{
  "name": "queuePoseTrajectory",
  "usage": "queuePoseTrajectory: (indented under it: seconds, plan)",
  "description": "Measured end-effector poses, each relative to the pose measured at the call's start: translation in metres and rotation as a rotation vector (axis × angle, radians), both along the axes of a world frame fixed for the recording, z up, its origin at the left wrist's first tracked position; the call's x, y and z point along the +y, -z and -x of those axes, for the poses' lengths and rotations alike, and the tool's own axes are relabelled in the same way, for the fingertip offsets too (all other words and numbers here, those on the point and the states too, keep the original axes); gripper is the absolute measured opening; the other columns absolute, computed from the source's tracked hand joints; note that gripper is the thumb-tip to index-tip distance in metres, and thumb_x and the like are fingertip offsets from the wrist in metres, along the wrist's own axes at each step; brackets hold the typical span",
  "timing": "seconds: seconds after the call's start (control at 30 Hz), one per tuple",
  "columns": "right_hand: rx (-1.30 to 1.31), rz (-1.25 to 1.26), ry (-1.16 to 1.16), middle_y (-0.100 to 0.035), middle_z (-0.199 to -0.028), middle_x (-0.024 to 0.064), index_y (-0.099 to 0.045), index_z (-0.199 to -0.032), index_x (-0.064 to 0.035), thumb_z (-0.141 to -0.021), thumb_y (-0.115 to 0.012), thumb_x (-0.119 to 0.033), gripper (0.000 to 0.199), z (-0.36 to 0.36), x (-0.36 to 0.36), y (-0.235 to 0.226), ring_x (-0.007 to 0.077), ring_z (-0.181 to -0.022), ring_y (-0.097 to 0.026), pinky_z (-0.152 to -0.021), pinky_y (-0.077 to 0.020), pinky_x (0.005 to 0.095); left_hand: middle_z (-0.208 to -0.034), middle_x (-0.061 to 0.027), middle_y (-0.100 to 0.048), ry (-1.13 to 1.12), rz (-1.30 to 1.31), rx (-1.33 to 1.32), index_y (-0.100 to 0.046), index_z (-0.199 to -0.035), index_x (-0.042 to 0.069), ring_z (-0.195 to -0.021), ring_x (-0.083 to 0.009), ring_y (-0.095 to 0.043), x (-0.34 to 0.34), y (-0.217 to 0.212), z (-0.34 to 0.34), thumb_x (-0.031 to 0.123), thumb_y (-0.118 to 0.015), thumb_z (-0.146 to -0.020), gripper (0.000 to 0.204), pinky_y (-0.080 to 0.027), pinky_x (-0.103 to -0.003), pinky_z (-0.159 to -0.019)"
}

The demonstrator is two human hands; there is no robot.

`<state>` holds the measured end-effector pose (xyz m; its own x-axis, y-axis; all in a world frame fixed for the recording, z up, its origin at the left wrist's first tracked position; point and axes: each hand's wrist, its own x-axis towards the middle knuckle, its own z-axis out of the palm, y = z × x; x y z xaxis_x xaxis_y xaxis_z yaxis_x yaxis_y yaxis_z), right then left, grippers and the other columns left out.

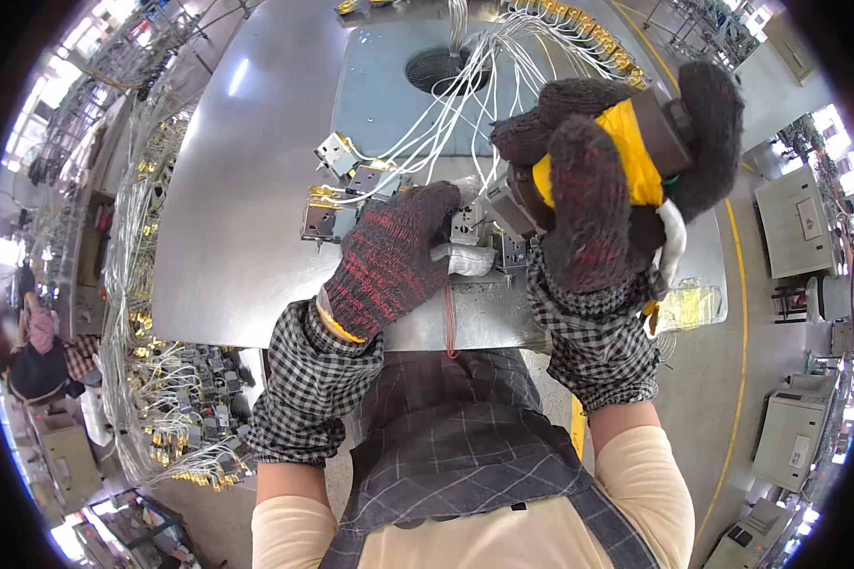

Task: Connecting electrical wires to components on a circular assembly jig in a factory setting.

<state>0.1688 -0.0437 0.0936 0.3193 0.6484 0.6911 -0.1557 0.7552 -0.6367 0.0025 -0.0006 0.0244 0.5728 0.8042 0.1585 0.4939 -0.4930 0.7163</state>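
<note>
My left hand (389, 256), in a dark knitted glove flecked with red, rests at the middle of the metal table. Its thumb and forefinger, wrapped in whitish tape, close around a small metal connector block (465, 224) with holes. My right hand (593, 180), gloved likewise, grips a brown hand tool wrapped in yellow tape (633, 152). The tool's dark grey end (514, 209) points down toward that block, close beside my left fingers; whether they touch is hidden. Another block (510, 254) sits below the tool's end. White wires (446, 123) run from the far side to the blocks.
More metal connector blocks (335, 155) lie left of my left hand. A round dark grille (446, 71) is set in the blue-grey panel (375, 85). Wire bundles with brass-coloured ends (194, 398) hang at the left. Grey cabinets (799, 223) stand at the right.
</note>
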Motion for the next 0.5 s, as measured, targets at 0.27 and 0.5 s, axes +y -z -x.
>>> queuePoseTrajectory:
  seconds: [0.27,0.5]
  plan:
    - [0.054,-0.002,-0.133,-0.066,-0.106,0.0238,-0.026,-0.149,-0.0148,-0.094,-0.064,-0.011,0.068,-0.001,0.004,0.003,0.0329,-0.085,-0.071,-0.076,-0.0632,0.0481,-0.129,-0.0236,-0.059,-0.392,-0.876,0.154,-0.054,-0.136,0.004,-0.104,-0.0358,-0.065,-0.009,-0.016,0.044,0.028,-0.081,-0.078,0.069,-0.054,-0.043,-0.09]
    - [-0.034,-0.096,-0.037,-0.066,-0.105,0.0236,-0.027,-0.149,-0.0161,-0.094,-0.064,-0.011,0.066,-0.006,0.015,0.008,0.0329,-0.084,-0.071,-0.075,-0.0631,0.0499,-0.115,-0.0101,-0.066,-0.368,0.101,-0.312,-0.054,-0.13,-0.002,-0.098,-0.0138,-0.065,0.007,-0.006,0.079,0.007,-0.077,-0.084,0.052,-0.056,-0.029,-0.081]
